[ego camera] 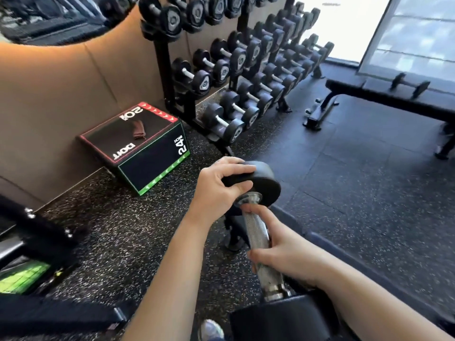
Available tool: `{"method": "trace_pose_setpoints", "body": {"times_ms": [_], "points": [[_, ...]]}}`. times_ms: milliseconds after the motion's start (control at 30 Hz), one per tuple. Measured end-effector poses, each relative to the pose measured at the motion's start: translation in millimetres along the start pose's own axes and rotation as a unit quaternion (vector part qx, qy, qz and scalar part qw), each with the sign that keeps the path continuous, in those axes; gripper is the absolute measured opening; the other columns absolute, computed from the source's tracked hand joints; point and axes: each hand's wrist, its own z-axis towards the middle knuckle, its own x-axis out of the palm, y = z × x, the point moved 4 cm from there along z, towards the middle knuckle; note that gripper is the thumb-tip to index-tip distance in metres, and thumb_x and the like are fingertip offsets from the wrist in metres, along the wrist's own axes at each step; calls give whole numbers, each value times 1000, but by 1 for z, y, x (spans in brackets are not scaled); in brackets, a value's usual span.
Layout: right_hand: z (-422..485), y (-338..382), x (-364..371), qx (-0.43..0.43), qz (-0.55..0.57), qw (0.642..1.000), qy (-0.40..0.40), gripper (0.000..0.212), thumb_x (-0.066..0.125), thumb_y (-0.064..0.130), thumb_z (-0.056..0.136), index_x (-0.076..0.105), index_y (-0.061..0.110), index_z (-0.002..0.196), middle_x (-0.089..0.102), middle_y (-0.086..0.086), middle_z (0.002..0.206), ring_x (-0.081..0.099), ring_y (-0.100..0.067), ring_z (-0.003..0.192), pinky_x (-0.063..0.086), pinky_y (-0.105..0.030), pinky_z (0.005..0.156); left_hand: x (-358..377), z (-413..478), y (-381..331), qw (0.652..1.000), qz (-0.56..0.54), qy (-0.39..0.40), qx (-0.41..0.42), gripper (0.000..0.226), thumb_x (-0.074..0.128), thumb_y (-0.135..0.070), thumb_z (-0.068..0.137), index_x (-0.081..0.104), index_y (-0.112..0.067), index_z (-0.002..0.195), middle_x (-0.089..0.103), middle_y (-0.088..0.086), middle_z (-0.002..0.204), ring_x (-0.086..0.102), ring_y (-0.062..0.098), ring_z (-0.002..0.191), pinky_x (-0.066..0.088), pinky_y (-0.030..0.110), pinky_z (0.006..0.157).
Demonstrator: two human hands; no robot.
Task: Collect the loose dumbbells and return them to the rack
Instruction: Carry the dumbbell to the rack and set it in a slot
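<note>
The dumbbell (257, 232) is held up in the near middle, above the speckled floor (138, 232), and is tilted so that one head points far and one near. Its far head is gripped by the left hand (216, 190), with the fingers curled over the rim and the thumb tucked under. The knurled handle is wrapped by the right hand (280, 252), and one finger is stretched up the bar to the collar. The near head is partly hidden behind the right forearm.

Beyond, the rack (167, 77) is seen loaded in rows. Its top tier is cut off by the frame edge and its far end is washed out by window glare. Far right, a second dumbbell (410, 86) is made out, blurred, lying on a bench (344, 86). Left of the rack, a jump box (147, 166) is set against the wall. The small brown item (139, 130) on top of it cannot be identified.
</note>
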Motion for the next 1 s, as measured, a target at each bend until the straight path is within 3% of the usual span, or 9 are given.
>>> {"method": "trace_pose_setpoints", "body": {"times_ms": [67,133,300,433,533,700,833,933,1000], "points": [[26,15,23,2,5,1000,7,71,59,3,74,30,49,120,53,9,114,63,-26,78,53,-34,68,-34,6,16,1000,6,-5,2,37,72,5,68,68,-21,95,60,-11,98,56,-7,92,39,9,87],[50,30,41,-2,4,1000,7,72,59,3,73,30,54,115,54,10,115,63,-30,89,52,-36,74,-65,13,29,1000,6,-13,3,38,72,5,68,68,-23,94,59,-14,98,55,-8,93,39,7,85],[103,60,68,9,-1,1000,0,75,60,3,73,29,65,103,58,-13,123,57,-40,105,51,-51,83,-120,39,56,1000,1,-12,-2,38,71,6,69,68,-20,96,59,-11,99,55,-8,94,39,8,85],[148,74,70,32,19,999,13,72,61,2,73,37,57,113,61,-19,113,62,-37,81,49,-59,75,-147,68,79,1000,-8,-20,-13,38,71,6,69,67,-22,95,58,-11,100,54,-9,94,39,8,87],[186,76,65,45,50,998,20,72,60,0,74,39,52,120,64,-16,100,53,-28,65,49,-58,64,-163,98,96,1000,-9,-21,-14,38,71,5,69,67,-22,94,58,-12,100,54,-10,94,38,7,86],[261,84,43,40,48,998,7,73,61,0,75,37,50,123,61,-10,111,55,-28,68,52,-60,72,-178,173,128,1000,15,-2,-8,39,73,2,69,66,-27,94,58,-15,100,53,-10,96,37,6,87],[329,91,10,22,53,998,-15,74,61,-1,75,36,47,126,54,1,123,58,-12,74,54,-40,76,-185,250,150,1000,22,13,3,38,74,2,67,67,-25,93,59,-12,100,55,-7,94,38,7,85],[374,97,-17,18,68,997,-33,74,59,-1,75,36,54,118,57,5,108,57,-9,64,53,-37,70,-187,307,160,999,32,28,14,37,74,1,67,68,-22,94,60,-10,101,54,-7,95,37,6,84],[400,102,-36,13,73,996,-48,76,60,0,75,35,63,110,55,13,100,56,2,61,53,-24,64,-185,341,164,999,22,36,23,37,74,2,67,68,-21,96,60,-9,101,54,-7,96,37,6,86]]}}
